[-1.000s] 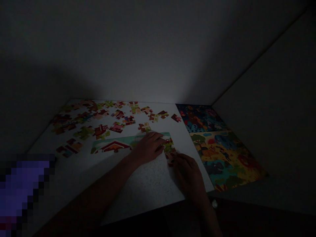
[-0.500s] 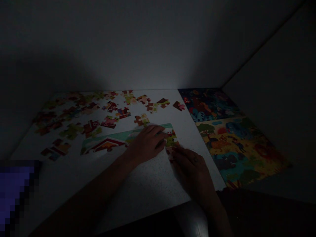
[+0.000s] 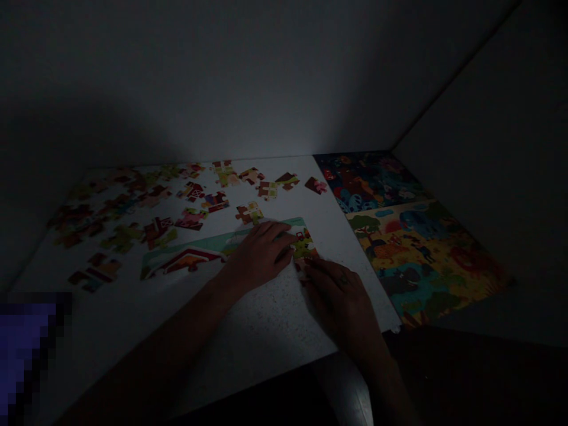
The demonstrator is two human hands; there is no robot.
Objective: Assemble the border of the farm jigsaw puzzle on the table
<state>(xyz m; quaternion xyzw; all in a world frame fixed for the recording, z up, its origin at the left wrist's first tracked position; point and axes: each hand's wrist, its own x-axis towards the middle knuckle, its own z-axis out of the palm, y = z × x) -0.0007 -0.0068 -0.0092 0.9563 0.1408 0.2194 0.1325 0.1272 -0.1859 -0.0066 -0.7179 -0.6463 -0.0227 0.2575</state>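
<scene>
The scene is dim. A joined strip of puzzle pieces, showing a red roof under green sky, lies on the white table. My left hand lies over the strip's right part, fingers curled down on it. My right hand sits just to the right, its fingertips pressed on a puzzle piece at the strip's right end. Whether that piece is joined to the strip is unclear.
Several loose puzzle pieces are scattered across the table's far half and left side. Two finished puzzles lie along the right edge, a dark blue one behind a yellow animal one. Walls close in behind and at the right.
The view shifted, so the table now sits higher and further left in the picture. Both hands stay at the strip's right end, with the right fingertips slightly closer to the piece.
</scene>
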